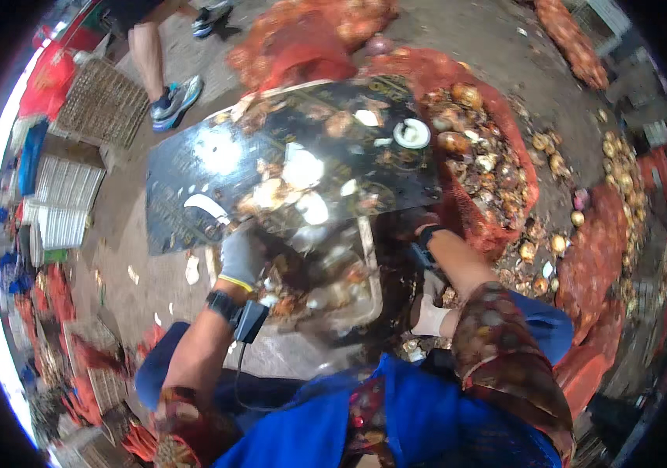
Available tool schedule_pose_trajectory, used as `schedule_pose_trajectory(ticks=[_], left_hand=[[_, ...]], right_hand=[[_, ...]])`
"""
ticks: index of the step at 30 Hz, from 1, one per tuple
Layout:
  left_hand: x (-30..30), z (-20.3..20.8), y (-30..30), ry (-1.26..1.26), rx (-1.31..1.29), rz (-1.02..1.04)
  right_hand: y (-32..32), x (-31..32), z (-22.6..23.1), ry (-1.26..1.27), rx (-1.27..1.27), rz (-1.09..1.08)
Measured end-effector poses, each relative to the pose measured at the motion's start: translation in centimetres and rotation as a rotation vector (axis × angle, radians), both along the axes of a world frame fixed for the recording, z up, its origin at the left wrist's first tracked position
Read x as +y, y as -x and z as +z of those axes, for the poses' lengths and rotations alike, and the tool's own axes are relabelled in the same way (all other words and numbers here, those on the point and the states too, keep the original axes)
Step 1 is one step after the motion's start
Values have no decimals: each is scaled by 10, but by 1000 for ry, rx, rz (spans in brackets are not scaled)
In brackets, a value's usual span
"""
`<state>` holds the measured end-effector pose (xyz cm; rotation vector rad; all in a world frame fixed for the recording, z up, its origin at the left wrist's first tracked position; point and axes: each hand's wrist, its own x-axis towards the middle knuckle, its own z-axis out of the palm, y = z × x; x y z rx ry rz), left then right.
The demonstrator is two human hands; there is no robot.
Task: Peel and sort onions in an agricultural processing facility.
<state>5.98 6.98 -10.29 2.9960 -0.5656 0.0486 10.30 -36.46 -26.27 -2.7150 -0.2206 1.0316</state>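
Observation:
My left hand [243, 253], in a grey glove with a yellow cuff, is closed on a knife [207, 208]. The pale curved blade points up and left over the near edge of a dark shiny board [173, 183]. Peeled white onions [302, 168] and brown skins lie on this board. My right hand [415, 221] is dark and blurred at the board's near right corner; its fingers cannot be made out. Between my legs, below the board, sits a pale-rimmed container [374, 269] with blurred onions and skins inside.
An opened red mesh sack [522, 168] of onions and skins lies right of the board. Full onion sacks [302, 39] lie behind it. Another person's leg [146, 54] stands at far left, near stacked crates [99, 101]. Loose onions [558, 244] dot the floor at right.

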Motion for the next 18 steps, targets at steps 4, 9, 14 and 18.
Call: schedule_pose_trajectory(ticks=[4,9,14,18], left_hand=[[-10,28,35,195,140,200],[44,-53,56,1091,457,-366],[-13,125,51,1875,956,822],[10,150,15,1764,668,617]], right_hand=[[21,-23,97,44,150,171],[59,16,262,27,386,240],[59,40,338,-483,88,294],[4,107,322,-267,-401,404]])
